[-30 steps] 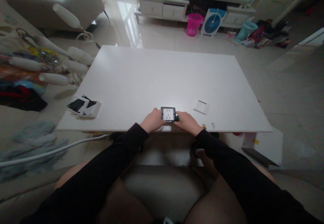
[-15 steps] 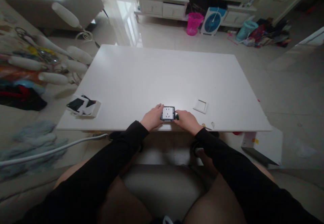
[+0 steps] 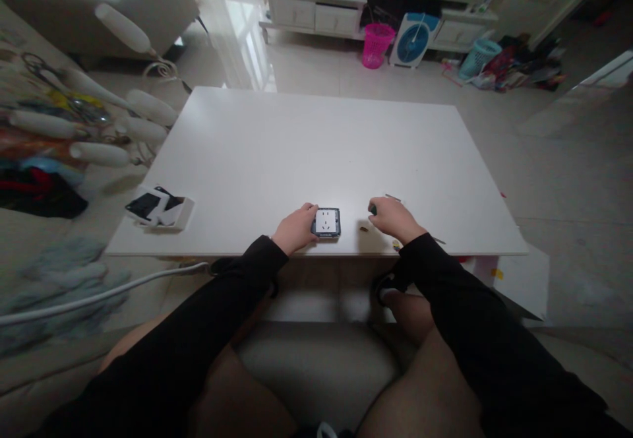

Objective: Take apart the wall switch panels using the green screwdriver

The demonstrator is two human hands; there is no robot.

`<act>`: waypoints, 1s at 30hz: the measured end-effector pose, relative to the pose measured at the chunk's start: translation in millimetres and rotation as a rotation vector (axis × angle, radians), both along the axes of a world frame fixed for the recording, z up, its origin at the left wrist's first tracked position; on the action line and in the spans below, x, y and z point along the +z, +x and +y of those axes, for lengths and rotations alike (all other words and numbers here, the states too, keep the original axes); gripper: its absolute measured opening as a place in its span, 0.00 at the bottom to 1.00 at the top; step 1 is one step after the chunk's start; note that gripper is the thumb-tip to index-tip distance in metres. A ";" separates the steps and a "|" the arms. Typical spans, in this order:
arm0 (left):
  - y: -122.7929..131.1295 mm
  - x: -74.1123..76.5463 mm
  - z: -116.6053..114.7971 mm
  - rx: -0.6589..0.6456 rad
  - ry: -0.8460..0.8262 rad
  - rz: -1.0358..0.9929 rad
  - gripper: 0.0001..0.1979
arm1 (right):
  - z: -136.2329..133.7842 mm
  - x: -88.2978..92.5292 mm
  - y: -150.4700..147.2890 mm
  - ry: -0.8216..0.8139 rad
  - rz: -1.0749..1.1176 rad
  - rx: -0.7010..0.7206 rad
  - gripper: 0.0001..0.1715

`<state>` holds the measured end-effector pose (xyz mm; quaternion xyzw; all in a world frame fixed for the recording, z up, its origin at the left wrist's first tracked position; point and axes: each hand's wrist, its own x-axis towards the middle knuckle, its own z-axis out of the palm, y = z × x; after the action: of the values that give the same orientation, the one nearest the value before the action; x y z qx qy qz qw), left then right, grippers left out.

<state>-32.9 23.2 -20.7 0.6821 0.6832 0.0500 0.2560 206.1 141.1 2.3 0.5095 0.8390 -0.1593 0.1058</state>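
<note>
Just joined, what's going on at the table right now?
A person in black sleeves sits at a white table. The left hand holds the left edge of a wall socket lying face up near the front edge. The right hand is apart from it, curled around a small dark-green item. A tiny piece lies between them.

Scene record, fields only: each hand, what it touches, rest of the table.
left hand: fingers at left edge of socket
socket: face up, flat on table
right hand: apart from socket, closed on dark tool, mostly hidden
between hands: small screw
table's near-left corner: open box
</note>
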 end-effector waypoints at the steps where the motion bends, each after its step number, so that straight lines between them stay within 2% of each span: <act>1: 0.5 0.5 0.0 0.000 -0.002 0.000 0.37 | 5.7 0.9 5.6 0.008 0.008 -0.009 0.14; 5: 2.4 1.5 -0.2 0.002 -0.004 0.021 0.35 | 15.2 9.7 15.3 -0.004 0.142 -0.176 0.16; 9: 2.7 0.1 -0.6 0.000 0.001 0.038 0.34 | 12.9 21.2 11.6 0.042 0.435 -0.365 0.20; 13: 3.1 -2.4 -0.7 -0.008 0.016 0.034 0.34 | 11.2 22.5 7.8 0.219 0.823 -0.278 0.18; 17: 6.6 -3.4 -0.6 -0.017 0.023 0.026 0.37 | 11.2 16.9 4.5 0.213 1.031 -0.247 0.21; 22: 10.9 -2.4 -1.0 -0.015 0.030 0.032 0.38 | 7.5 14.1 -2.2 0.170 1.091 -0.245 0.22; 30: 10.5 -5.1 -0.9 -0.015 0.027 0.032 0.38 | -4.8 13.3 -16.1 0.109 1.035 -0.216 0.21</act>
<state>-22.4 22.2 -25.8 0.6913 0.6812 0.0464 0.2363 190.0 136.2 15.6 0.4527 0.7312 -0.3559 -0.3657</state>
